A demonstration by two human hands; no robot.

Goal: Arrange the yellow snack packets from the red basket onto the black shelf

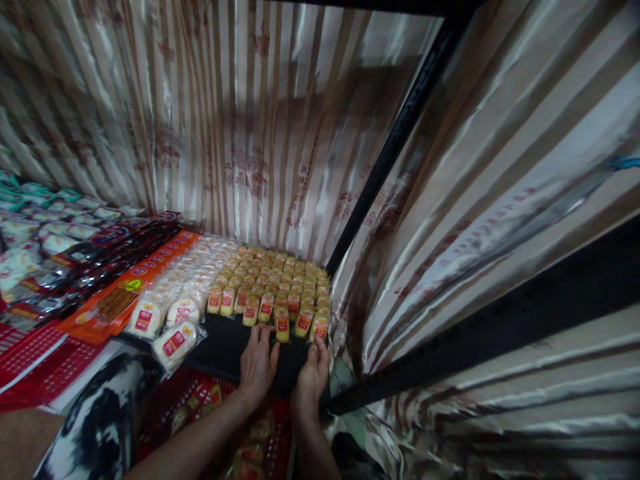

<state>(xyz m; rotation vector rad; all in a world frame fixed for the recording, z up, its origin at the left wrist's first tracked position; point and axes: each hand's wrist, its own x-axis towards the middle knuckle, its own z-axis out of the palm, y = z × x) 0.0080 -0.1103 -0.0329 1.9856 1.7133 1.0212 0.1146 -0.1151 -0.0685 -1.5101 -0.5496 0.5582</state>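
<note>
two bare hands work at the front of a black shelf [225,343], well apart from each other. the left hand [259,362] has its thumb and fingers parted, the fingertips just beside the lower left edge of a yellow packaged cake [282,325] that stands forward of its neighbours; whether they touch it, i cannot tell. the right hand [311,380] has its thumb at the lower edge of the cake at the right end of the front row [319,325]; whether it is gripped, i cannot tell.

behind them, small yellow cakes [267,280], wrapped and red-labelled, stand in close rows back to a striped, printed sheet [260,133]. left of these are rows of clear-wrapped round white cakes [183,310], with one white cake [175,345] lying tilted at the front edge. further left come orange packets [117,297], then dark shiny packets [83,273] and white and teal packets [55,217].

below the shelf, partly hidden by the forearms, a red basket [167,387] holds more wrapped items. another red perforated basket [37,373] is at far left. a black post [390,147] slants up near the right end of the shelf.
</note>
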